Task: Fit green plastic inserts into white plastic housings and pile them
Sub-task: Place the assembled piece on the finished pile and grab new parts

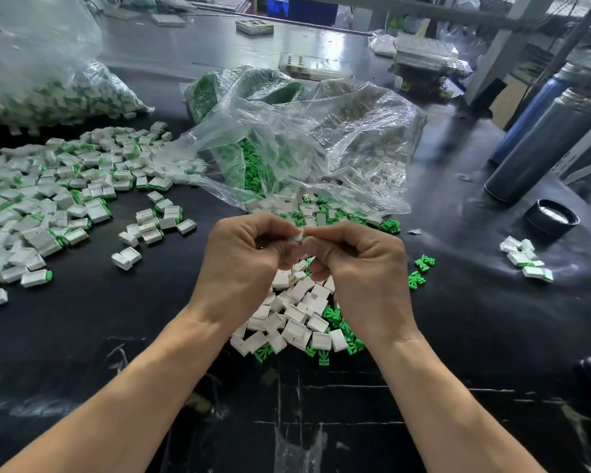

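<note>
Dozens of finished pieces [45, 203] piled beyond my left hand [243, 257]; both hands, right hand [355, 261] too, pinch white housing [298, 237]. Loose housings [297, 319], green inserts [422, 264] beneath: much left.

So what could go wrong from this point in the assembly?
1. Both hands, left hand and right hand, pinch one small white housing above the loose parts heap; if it slips, it may drop in and get lost among unassembled ones.
2. The finished pile sprawls close to the heap, so finished and empty housings could mix.
3. Stray green inserts lie apart to the right and may get brushed away.
</note>
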A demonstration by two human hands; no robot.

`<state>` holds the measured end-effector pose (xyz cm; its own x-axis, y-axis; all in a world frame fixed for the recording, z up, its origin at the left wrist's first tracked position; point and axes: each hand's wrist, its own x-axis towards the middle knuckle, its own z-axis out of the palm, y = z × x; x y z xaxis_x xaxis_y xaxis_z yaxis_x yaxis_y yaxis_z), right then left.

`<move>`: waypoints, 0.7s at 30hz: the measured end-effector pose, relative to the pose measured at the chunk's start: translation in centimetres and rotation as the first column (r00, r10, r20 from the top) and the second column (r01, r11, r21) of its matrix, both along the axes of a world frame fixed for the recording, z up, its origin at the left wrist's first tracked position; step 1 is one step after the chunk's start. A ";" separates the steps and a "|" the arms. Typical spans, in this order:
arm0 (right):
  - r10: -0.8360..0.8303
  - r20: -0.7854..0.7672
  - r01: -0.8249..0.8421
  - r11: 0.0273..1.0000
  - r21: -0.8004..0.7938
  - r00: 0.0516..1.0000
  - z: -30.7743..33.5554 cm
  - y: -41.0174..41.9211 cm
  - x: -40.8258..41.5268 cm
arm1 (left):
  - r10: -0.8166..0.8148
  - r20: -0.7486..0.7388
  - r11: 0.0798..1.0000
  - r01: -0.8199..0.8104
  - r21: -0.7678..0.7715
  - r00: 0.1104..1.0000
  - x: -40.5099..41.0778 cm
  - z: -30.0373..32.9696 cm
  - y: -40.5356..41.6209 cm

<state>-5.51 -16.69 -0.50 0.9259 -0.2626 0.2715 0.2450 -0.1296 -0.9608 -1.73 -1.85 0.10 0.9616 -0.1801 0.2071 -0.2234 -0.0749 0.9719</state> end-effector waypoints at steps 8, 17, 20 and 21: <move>0.045 -0.138 -0.023 0.986 0.164 0.989 0.6 -0.2 0.2 | -0.030 -0.004 0.999 0.030 -0.021 1.000 0.1 -0.3 0.0; 0.107 -0.284 -0.043 0.974 0.224 0.953 0.2 1.7 0.5 | -0.134 -0.007 0.991 0.134 -0.006 0.991 -0.4 -0.4 -0.9; 0.040 -0.274 0.001 0.989 0.145 0.961 -0.3 1.9 0.9 | -0.167 -0.008 0.986 0.167 -0.010 0.986 -0.6 -0.5 -1.0; 0.019 -0.275 0.017 0.992 0.127 0.961 -0.5 1.9 1.1 | -0.170 -0.010 0.985 0.170 -0.014 0.985 -0.6 -0.5 -1.0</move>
